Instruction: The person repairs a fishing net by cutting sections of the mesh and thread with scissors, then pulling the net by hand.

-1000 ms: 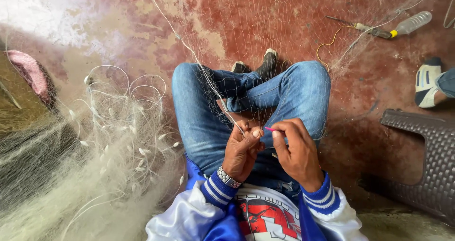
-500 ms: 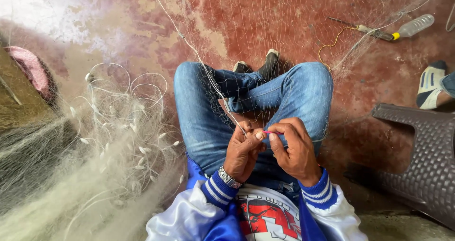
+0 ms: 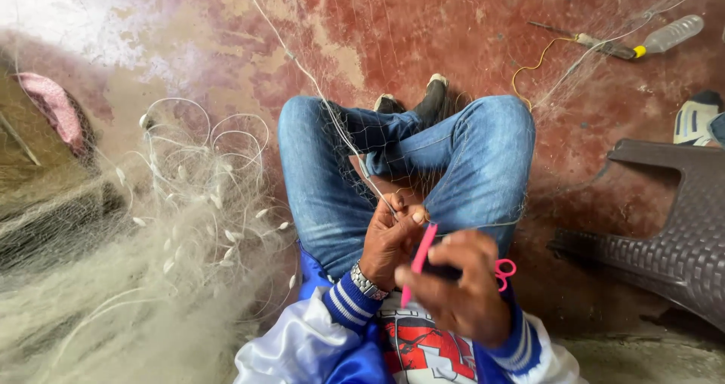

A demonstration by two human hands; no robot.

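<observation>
Right hand point(image 3: 461, 293) dropped (pink scissors point(image 3: 423, 256)).

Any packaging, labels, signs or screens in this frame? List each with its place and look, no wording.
Plastic bottle: lying on the red floor, top right; clear, slim, yellow cap, no label that I can make out.
Printed emblem: on the person's shirt front, bottom centre, partly behind the right hand; red, white and dark.
No signs or screens.

Low in the frame's centre, the left hand point(image 3: 389, 237) pinches a thin pale fishing net point(image 3: 355, 138) stretched over blue-jeaned knees, while the right hand point(image 3: 461, 293) grips pink-handled scissors point(image 3: 423, 252). A heaped pale net pile point(image 3: 143, 278) fills the lower left; a dark woven plastic chair point(image 3: 672, 233) lies at right.
</observation>
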